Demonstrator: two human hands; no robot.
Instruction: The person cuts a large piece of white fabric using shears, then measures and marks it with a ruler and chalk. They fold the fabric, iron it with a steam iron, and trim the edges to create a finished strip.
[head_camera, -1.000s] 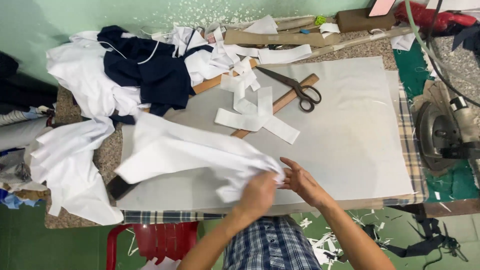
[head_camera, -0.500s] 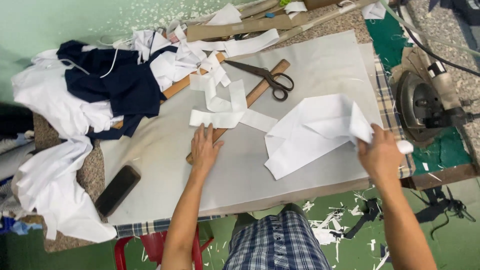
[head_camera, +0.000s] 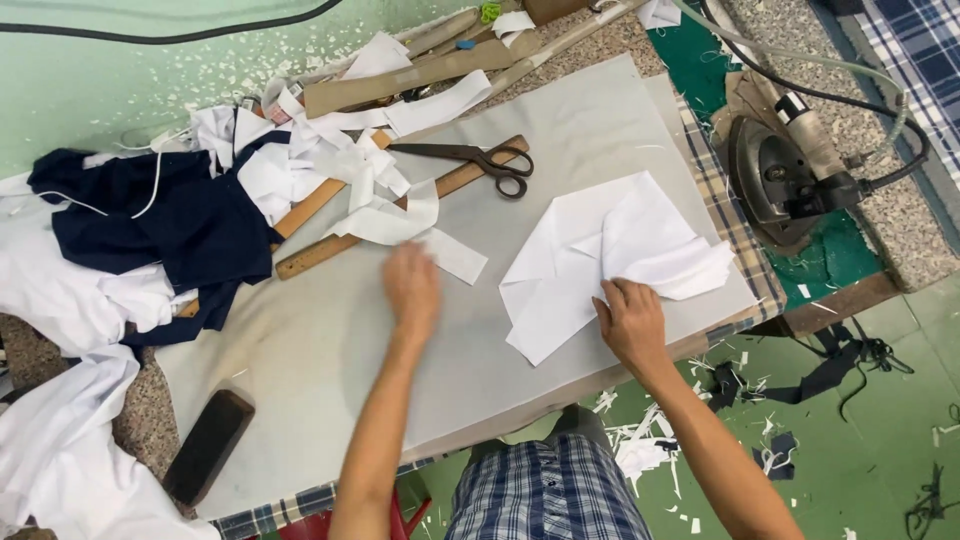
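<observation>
The right hand (head_camera: 630, 322) lies flat with its fingers spread on the folded white cloth piece (head_camera: 600, 260), pressing down on its near edge. This white cloth piece rests on the grey padded tabletop (head_camera: 330, 340), close to the tabletop's right edge. The left hand (head_camera: 412, 285) lies to the left of the white cloth piece, well apart from it; it looks blurry, palm down and fingers together, on or just over the tabletop, and I cannot tell if it touches. Its fingertips are just beside a bunch of white cloth strips (head_camera: 385, 210). Under the strips lie two long brown wooden rulers (head_camera: 330, 250). A pair of dark metal scissors (head_camera: 475, 158) lies beyond the white cloth piece, with its handles over one ruler. A heavy dark iron with a hose (head_camera: 785, 180) sits on a green mat to the right of the white cloth piece. Far to the left of the white cloth piece is a dark blue garment (head_camera: 170, 225) with more white cloth around it. A flat black phone (head_camera: 208, 445) lies near the front left corner of the tabletop.
</observation>
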